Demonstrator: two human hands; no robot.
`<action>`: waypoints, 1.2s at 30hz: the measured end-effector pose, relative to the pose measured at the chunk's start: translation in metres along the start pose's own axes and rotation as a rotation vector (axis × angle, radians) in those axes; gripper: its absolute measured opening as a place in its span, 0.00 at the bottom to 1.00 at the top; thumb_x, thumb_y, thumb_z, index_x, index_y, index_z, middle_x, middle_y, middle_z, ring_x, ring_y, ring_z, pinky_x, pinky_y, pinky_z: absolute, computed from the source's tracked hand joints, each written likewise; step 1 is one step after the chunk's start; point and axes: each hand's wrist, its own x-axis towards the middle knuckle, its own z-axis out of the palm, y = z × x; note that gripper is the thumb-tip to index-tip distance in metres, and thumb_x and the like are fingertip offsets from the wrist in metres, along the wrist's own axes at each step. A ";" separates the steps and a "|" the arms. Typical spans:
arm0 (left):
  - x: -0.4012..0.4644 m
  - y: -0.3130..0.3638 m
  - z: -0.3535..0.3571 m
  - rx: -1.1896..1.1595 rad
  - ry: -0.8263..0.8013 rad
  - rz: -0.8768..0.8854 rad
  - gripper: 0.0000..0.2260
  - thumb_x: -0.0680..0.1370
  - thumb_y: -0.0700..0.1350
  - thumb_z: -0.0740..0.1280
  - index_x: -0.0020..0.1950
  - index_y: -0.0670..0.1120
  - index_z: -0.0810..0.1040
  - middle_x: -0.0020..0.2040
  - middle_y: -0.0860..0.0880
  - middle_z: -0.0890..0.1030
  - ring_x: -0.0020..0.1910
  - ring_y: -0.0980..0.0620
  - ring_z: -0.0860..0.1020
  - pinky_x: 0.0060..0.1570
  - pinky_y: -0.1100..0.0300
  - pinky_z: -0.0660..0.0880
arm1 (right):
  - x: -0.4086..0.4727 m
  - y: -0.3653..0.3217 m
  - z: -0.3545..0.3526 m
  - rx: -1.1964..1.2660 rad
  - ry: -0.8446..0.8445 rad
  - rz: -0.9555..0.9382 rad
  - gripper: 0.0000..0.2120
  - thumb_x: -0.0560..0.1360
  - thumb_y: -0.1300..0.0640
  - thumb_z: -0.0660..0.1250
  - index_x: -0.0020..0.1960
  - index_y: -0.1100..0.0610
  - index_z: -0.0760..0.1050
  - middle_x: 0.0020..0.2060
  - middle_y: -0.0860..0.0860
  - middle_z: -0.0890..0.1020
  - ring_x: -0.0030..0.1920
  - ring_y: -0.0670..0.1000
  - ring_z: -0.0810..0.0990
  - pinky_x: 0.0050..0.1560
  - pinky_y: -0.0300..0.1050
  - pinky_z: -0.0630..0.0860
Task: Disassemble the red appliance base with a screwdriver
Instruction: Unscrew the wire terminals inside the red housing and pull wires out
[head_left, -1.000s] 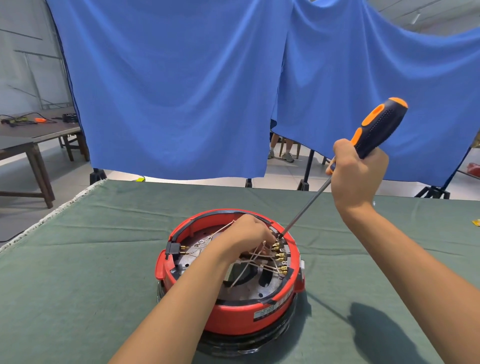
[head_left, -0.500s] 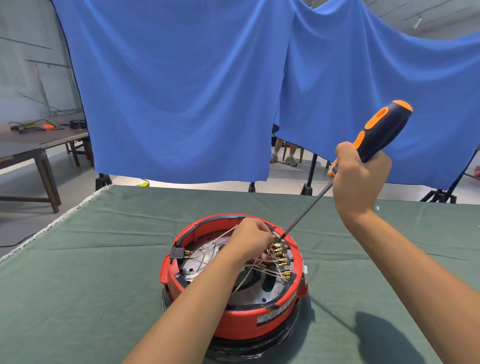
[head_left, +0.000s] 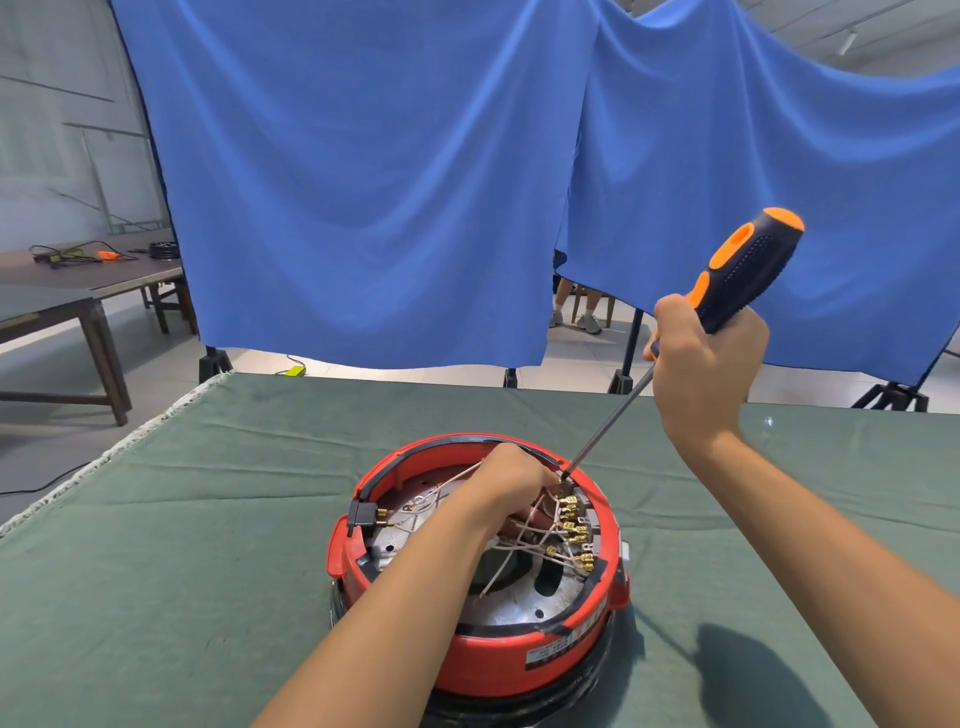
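Base: red appliance base (head_left: 483, 654) sits on table (head_left: 156, 545) under left hand (head_left: 511, 483); looks rigid, fairly heavy; steady by rim.
Wires: thin, fragile; left hand's fingers curl among them.
Screwdriver (head_left: 727, 291): right hand (head_left: 701, 369) grips its handle, tip beside left hand.

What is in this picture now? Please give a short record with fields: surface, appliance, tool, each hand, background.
surface: green cloth on the table
appliance: red appliance base, open on top, wires and brass terminals showing
tool: screwdriver, orange and dark handle, tip down at the far inner rim
right hand: grips the screwdriver handle
left hand: inside the base among the wires; its fingers are hidden
background: blue curtain
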 end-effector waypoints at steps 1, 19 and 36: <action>0.001 0.000 0.001 -0.008 0.003 -0.001 0.10 0.79 0.39 0.64 0.55 0.36 0.81 0.45 0.40 0.79 0.38 0.47 0.75 0.45 0.55 0.73 | 0.000 -0.001 0.001 -0.012 -0.007 -0.009 0.14 0.65 0.61 0.62 0.31 0.66 0.57 0.25 0.63 0.59 0.28 0.63 0.59 0.24 0.54 0.64; -0.005 -0.002 -0.002 0.007 -0.007 0.046 0.09 0.79 0.37 0.61 0.51 0.36 0.81 0.34 0.49 0.75 0.33 0.54 0.73 0.33 0.63 0.70 | 0.006 0.003 0.014 -0.105 -0.073 0.045 0.15 0.64 0.58 0.61 0.26 0.50 0.56 0.20 0.43 0.58 0.25 0.53 0.59 0.26 0.46 0.59; -0.006 -0.003 -0.002 -0.024 0.015 0.045 0.07 0.78 0.39 0.65 0.48 0.39 0.82 0.42 0.44 0.79 0.33 0.53 0.73 0.36 0.62 0.72 | 0.015 0.016 -0.003 -0.081 0.097 0.170 0.14 0.65 0.58 0.61 0.29 0.55 0.55 0.22 0.46 0.60 0.26 0.53 0.61 0.27 0.50 0.64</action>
